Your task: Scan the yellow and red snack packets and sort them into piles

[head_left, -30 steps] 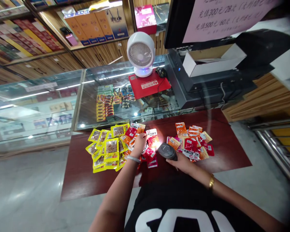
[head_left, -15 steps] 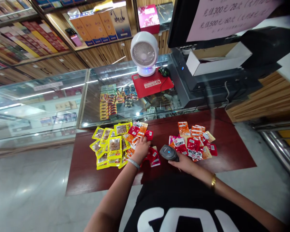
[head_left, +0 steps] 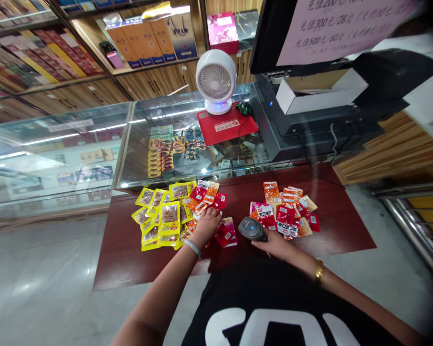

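Observation:
My left hand (head_left: 207, 224) lies palm down on the middle pile of red and orange snack packets (head_left: 210, 192), its fingers slightly apart over them. Its palm hides what is directly below. Just to its right is a red and pink packet (head_left: 232, 231). Overlapping the pile on the left are yellow snack packets (head_left: 169, 214) with clear windows. My right hand (head_left: 276, 244) is closed around a dark grey barcode scanner (head_left: 251, 228), held above the table with its head toward the left. Beyond it lies another heap of red and orange packets (head_left: 286, 214).
The packets lie on a dark red tabletop (head_left: 130, 259) against a glass display counter (head_left: 137, 158). On the glass stand a white fan (head_left: 216, 79), a red mat (head_left: 223, 126) and a mouse (head_left: 244, 108). An open white box (head_left: 321, 98) sits below a monitor (head_left: 270, 38) at right.
My left hand has shifted slightly left and toward me over the packets, uncovering more of the red and pink packet beside it. The scanner stays in my right hand. The view has moved a little.

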`<state>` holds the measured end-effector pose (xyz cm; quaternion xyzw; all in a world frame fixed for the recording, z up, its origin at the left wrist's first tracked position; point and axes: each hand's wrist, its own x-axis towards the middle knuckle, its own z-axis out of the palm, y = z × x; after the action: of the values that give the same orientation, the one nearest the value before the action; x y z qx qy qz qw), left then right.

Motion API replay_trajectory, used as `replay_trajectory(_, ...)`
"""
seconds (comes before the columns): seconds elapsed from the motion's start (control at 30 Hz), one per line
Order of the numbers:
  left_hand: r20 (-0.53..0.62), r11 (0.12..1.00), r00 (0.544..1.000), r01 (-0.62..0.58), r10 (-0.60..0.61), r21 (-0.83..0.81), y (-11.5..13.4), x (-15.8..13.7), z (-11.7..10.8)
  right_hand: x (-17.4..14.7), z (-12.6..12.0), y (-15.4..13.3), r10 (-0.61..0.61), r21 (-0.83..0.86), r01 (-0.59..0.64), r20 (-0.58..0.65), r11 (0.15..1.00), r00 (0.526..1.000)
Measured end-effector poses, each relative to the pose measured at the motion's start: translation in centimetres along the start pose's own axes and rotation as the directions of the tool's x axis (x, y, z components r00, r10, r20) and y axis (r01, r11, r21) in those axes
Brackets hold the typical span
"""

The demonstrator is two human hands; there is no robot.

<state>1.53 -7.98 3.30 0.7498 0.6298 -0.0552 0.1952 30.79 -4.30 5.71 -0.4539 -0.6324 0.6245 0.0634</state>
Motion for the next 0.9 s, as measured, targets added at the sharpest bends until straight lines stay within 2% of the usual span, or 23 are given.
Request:
replay_trajectory(0.13, 0.025, 1.0, 1.0, -0.004, 0.004, 0.021, -0.4, 0.0, 0.5, -0.1, 0.0, -0.2, -0.011, -0.028, 0.011, 0.01, 1.0, 1.0)
replay_trajectory(0.27, 0.069, 0.998, 0.998, 0.0, 0.005, -0.07, -0.9, 0.7, 0.4, -0.4, 0.0, 0.0, -0.011, -0.052, 0.012, 0.013, 0.999, 1.0)
replay_trajectory(0.4, 0.054, 0.968, 0.989, 0.146, -0.138, -0.204, -1.2, 0.9, 0.2, -0.6, -0.1, 0.2, -0.026, -0.025, 0.026, 0.003, 0.999, 1.0)
replay_trajectory(0.47, 0.048, 0.909, 0.964, 0.262, -0.261, -0.324, -1.3, 0.7, 0.4, -0.6, -0.1, 0.3, -0.042, -0.013, 0.042, 0.006, 0.999, 0.999)
replay_trajectory(0.53, 0.081, 0.8, 0.928, 0.355, -0.363, -0.484, -1.4, 0.4, 0.9, -0.5, 0.0, 0.2, -0.059, -0.001, 0.059, 0.007, 0.998, 0.998)
replay_trajectory(0.63, 0.119, 0.649, 0.908, 0.374, -0.402, -0.663, -1.3, -0.1, 1.7, -0.5, 0.2, -0.1, -0.077, 0.011, 0.077, 0.0, 0.997, 0.997)
replay_trajectory(0.77, 0.117, 0.615, 0.917, 0.347, -0.382, -0.708, -1.2, -0.6, 2.3, -0.5, 0.5, -0.7, -0.076, 0.013, 0.076, -0.03, 0.997, 0.997)
replay_trajectory(0.9, 0.128, 0.561, 0.906, 0.355, -0.404, -0.748, -1.4, -0.6, 2.9, -0.6, 0.4, -0.6, -0.065, 0.004, 0.066, -0.043, 0.998, 0.997)
